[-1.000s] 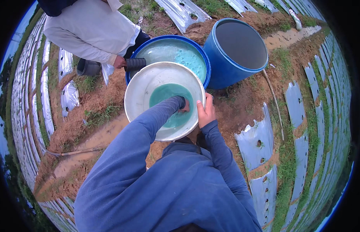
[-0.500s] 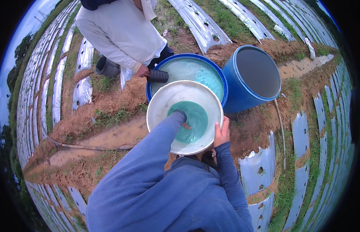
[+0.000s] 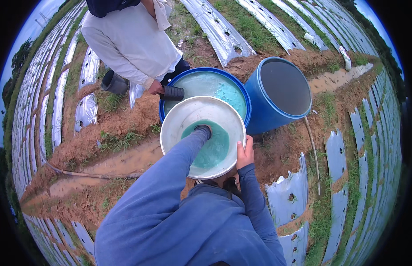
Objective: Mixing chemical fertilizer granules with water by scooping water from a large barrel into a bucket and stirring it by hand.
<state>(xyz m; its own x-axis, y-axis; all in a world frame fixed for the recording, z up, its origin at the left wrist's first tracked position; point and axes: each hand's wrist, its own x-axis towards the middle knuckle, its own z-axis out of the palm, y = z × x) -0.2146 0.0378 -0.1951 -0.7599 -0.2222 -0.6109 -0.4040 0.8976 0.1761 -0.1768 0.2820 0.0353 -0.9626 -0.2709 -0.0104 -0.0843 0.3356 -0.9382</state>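
A white bucket point(image 3: 177, 119) with turquoise liquid point(image 3: 217, 148) in its bottom stands in front of me, its far side overlapping a blue drum. My left forearm point(image 3: 181, 155) reaches down into the bucket. The sleeve's cuff meets the liquid and my left hand is hidden below the surface. Over the bucket's right rim my right hand point(image 3: 245, 153) is closed, thumb on the upper side. Just behind, the open blue drum point(image 3: 248, 95) holds pale, cloudy turquoise liquid with bubbles. Another person's hand point(image 3: 155, 87) holds a dark ribbed cylinder point(image 3: 173, 93) over that drum's left edge.
To the right stands a second blue drum point(image 3: 254, 106) full of dark grey liquid. A black bucket point(image 3: 114, 83) sits behind the other person point(image 3: 130, 42). A hose point(image 3: 95, 174) lies along a muddy water furrow point(image 3: 122, 159). Silver plastic-covered rows point(image 3: 290, 195) stretch around.
My left hand has sunk out of sight in the turquoise liquid; its fingers showed before. The whole scene has shifted slightly left in view. My right hand still grips the rim.
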